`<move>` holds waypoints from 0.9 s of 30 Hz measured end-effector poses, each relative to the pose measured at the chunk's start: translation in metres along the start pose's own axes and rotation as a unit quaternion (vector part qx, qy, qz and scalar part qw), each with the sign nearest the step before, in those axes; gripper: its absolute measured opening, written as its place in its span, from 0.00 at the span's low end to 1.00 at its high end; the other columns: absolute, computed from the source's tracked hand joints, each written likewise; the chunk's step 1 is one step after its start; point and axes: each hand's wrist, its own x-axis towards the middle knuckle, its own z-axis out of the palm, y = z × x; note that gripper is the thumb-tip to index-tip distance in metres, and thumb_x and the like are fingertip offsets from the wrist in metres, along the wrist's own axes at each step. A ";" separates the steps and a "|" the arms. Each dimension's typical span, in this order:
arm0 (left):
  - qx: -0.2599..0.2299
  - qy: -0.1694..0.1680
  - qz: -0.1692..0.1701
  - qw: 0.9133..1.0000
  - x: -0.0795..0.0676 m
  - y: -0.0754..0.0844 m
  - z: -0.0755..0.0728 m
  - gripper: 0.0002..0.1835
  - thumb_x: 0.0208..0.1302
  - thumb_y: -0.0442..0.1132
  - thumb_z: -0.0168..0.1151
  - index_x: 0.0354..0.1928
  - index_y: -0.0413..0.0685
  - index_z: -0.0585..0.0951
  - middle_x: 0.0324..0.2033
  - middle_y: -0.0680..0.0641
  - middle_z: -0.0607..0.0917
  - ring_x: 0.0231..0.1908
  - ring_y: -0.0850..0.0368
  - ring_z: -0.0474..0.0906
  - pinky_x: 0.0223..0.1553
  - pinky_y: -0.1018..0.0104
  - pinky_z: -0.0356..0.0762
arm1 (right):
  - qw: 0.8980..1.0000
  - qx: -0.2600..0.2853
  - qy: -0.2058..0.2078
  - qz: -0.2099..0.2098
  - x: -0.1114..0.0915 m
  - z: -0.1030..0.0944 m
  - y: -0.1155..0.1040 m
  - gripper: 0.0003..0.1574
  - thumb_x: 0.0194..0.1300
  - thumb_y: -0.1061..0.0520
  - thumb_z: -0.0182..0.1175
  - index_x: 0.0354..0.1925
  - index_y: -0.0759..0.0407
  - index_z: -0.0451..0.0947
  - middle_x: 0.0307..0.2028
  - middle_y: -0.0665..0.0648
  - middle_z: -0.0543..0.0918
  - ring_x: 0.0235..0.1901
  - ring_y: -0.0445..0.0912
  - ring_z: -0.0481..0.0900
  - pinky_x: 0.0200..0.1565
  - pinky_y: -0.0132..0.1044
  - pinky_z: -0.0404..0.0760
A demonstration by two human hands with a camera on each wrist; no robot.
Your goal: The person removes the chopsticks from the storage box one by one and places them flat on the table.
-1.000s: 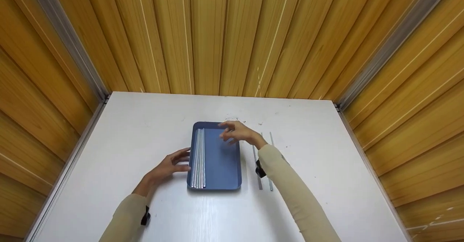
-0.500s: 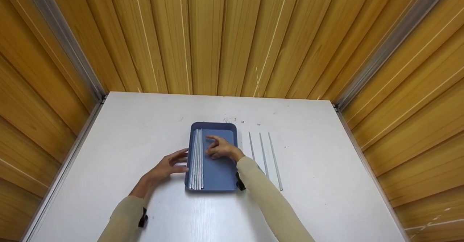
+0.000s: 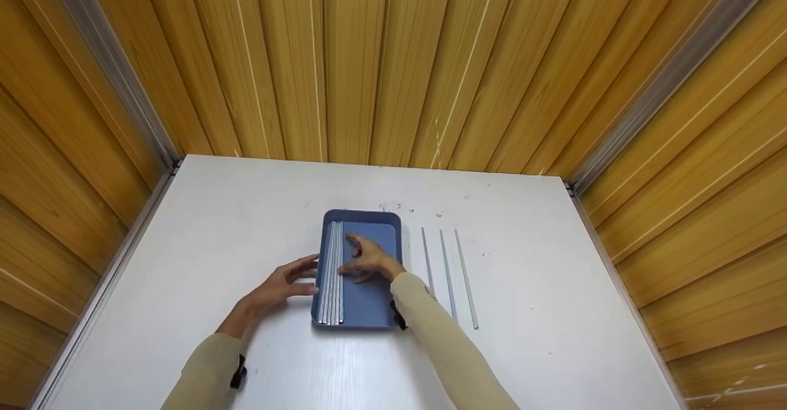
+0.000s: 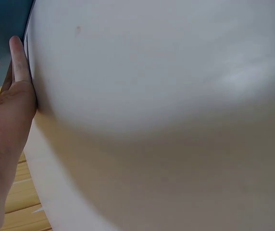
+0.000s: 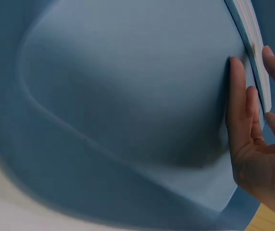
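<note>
Yellow wood-grain panels (image 3: 350,59) enclose the back and sides, cut off by the head view's upper and side edges. The white table (image 3: 258,195) runs out of view at the bottom. Both beige sleeves (image 3: 442,336) are cut off there too. The blue tray (image 3: 372,308) sits near the table's middle; part of its floor is hidden under the right arm, and only a corner shows in the left wrist view.

The left hand (image 3: 283,284) rests at the tray's left wall, thumb and fingers spread; some fingers run out of the left wrist view. The right hand (image 3: 367,259) is over the tray, fingers spread and fairly straight, two tips at the row of metal rods (image 3: 331,296). The row lies lengthwise along the tray's left side, its exact count hard to make out.

Three loose rods (image 3: 465,278) lie apart on the table, right of the tray; the right sleeve covers the near ends of two. Small dark marks (image 3: 390,206) beyond the tray are too faint to read.
</note>
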 end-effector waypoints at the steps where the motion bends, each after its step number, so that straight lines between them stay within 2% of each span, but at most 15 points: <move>1: 0.000 -0.002 0.002 1.000 0.000 0.000 0.000 0.41 0.68 0.36 0.67 0.79 0.46 0.59 0.74 0.34 0.66 0.72 0.36 0.65 0.74 0.40 0.60 | 1.000 -0.008 0.003 -0.002 0.000 0.001 0.000 0.60 0.56 0.65 0.76 0.79 0.55 0.56 0.50 0.64 0.73 0.32 0.46 0.81 0.35 0.44 0.90; 6: 0.000 -0.008 0.014 1.000 0.000 -0.001 -0.002 0.42 0.68 0.36 0.67 0.79 0.44 0.58 0.74 0.33 0.66 0.72 0.35 0.65 0.72 0.48 0.64 | 0.998 -0.059 0.012 -0.024 0.001 0.004 0.001 0.60 0.54 0.65 0.77 0.78 0.59 0.57 0.49 0.65 0.73 0.32 0.50 0.83 0.31 0.39 0.89; 9: -0.001 -0.011 0.015 1.000 0.001 -0.002 -0.002 0.42 0.68 0.36 0.67 0.80 0.44 0.58 0.75 0.33 0.66 0.72 0.35 0.65 0.72 0.47 0.64 | 0.997 -0.074 0.012 -0.028 0.001 0.003 0.001 0.58 0.55 0.65 0.77 0.77 0.61 0.59 0.49 0.65 0.74 0.35 0.54 0.84 0.30 0.38 0.89; 13: 0.004 -0.011 0.014 1.000 0.001 -0.002 -0.001 0.42 0.68 0.36 0.67 0.80 0.45 0.58 0.74 0.33 0.66 0.72 0.35 0.66 0.73 0.47 0.63 | 0.999 -0.035 0.002 -0.015 -0.001 0.001 0.002 0.57 0.55 0.69 0.75 0.77 0.61 0.59 0.51 0.66 0.73 0.37 0.57 0.86 0.33 0.41 0.90; 16: 0.005 -0.009 0.015 1.000 0.002 -0.002 -0.001 0.42 0.68 0.36 0.68 0.79 0.44 0.59 0.74 0.33 0.67 0.72 0.35 0.66 0.70 0.57 0.67 | 1.000 -0.015 0.000 -0.014 -0.001 -0.001 0.002 0.55 0.55 0.72 0.73 0.77 0.62 0.60 0.49 0.64 0.73 0.34 0.52 0.85 0.33 0.42 0.90; 18: 0.004 -0.008 0.014 1.000 0.002 -0.002 -0.001 0.42 0.68 0.36 0.68 0.79 0.44 0.59 0.74 0.33 0.66 0.72 0.35 0.66 0.71 0.55 0.67 | 0.999 -0.034 0.004 -0.023 -0.001 -0.001 0.002 0.53 0.56 0.71 0.72 0.76 0.64 0.62 0.48 0.63 0.73 0.35 0.50 0.83 0.34 0.42 0.90; 20: 0.004 -0.005 0.012 1.000 0.001 -0.002 -0.001 0.42 0.68 0.36 0.68 0.79 0.44 0.59 0.74 0.33 0.66 0.72 0.35 0.66 0.72 0.53 0.67 | 0.997 -0.064 0.012 -0.040 -0.001 0.000 0.001 0.51 0.55 0.69 0.73 0.74 0.66 0.64 0.48 0.64 0.76 0.39 0.51 0.83 0.33 0.43 0.90; 23: 0.004 0.000 0.006 1.000 0.001 -0.001 0.000 0.42 0.67 0.36 0.68 0.79 0.45 0.60 0.74 0.34 0.66 0.72 0.36 0.66 0.74 0.40 0.60 | 0.992 -0.112 0.021 -0.063 0.001 0.002 0.001 0.52 0.53 0.67 0.75 0.73 0.67 0.65 0.49 0.68 0.79 0.46 0.57 0.83 0.33 0.42 0.90; 25: 0.004 0.001 0.003 1.000 0.001 -0.001 0.000 0.42 0.67 0.36 0.68 0.79 0.45 0.60 0.74 0.34 0.66 0.72 0.36 0.66 0.75 0.40 0.59 | 0.992 -0.110 0.019 -0.063 0.001 0.003 0.000 0.53 0.52 0.68 0.76 0.74 0.67 0.64 0.50 0.70 0.78 0.46 0.61 0.85 0.32 0.42 0.90; 27: 0.003 0.001 -0.001 1.000 0.000 -0.001 0.001 0.42 0.67 0.37 0.69 0.79 0.46 0.59 0.75 0.35 0.66 0.73 0.37 0.66 0.75 0.39 0.59 | 0.995 -0.091 0.011 -0.048 0.001 0.002 0.001 0.55 0.52 0.71 0.74 0.75 0.65 0.62 0.51 0.67 0.77 0.41 0.60 0.86 0.32 0.43 0.90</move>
